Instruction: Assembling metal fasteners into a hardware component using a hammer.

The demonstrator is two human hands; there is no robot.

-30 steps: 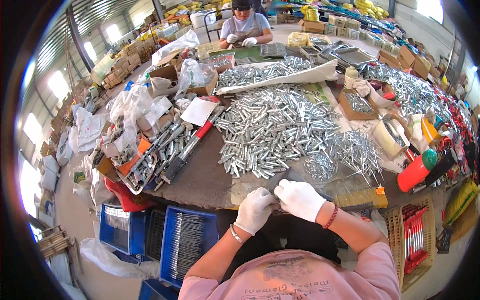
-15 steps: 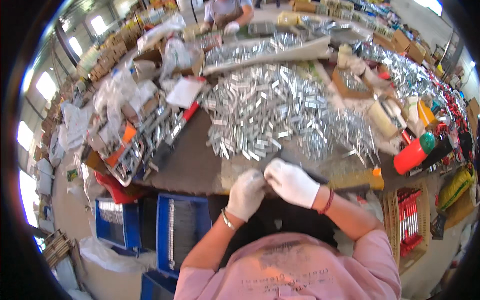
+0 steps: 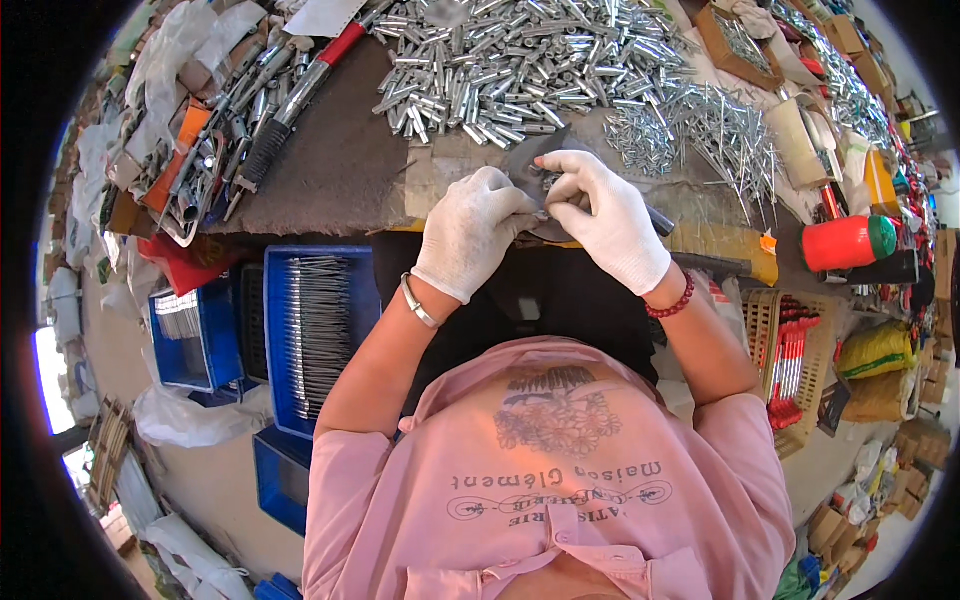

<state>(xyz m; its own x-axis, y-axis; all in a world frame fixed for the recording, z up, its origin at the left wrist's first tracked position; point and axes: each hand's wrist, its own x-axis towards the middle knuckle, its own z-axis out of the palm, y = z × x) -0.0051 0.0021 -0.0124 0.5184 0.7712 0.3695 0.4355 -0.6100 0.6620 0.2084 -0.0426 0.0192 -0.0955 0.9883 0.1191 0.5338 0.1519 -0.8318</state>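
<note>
My left hand [image 3: 470,235], in a white glove, has its fingers pinched together at the table's near edge. Facing it is my right hand [image 3: 615,220], also gloved, its thumb and fingers closed and one bare fingertip sticking out. The fingertips meet around something small and metallic that I cannot make out. Behind them lies a dark flat piece [image 3: 528,160], and a dark rod end [image 3: 660,222] shows beside my right hand. Farther back spreads a heap of shiny metal tubes [image 3: 480,75]. Small metal pieces [image 3: 640,138] and long thin pins [image 3: 722,140] lie to its right.
Several metal tools [image 3: 270,130] pile up at left. Below the table edge stand a blue crate [image 3: 364,300] of thin rods and, at right, a tan basket [image 3: 762,325] with red-ended tools. A red cylinder with a green end [image 3: 845,244] lies on the right.
The view has tilted down toward my body, so the table and heaps sit higher in the picture. Both hands stay together, and the right forefinger now extends away from the pinch.
</note>
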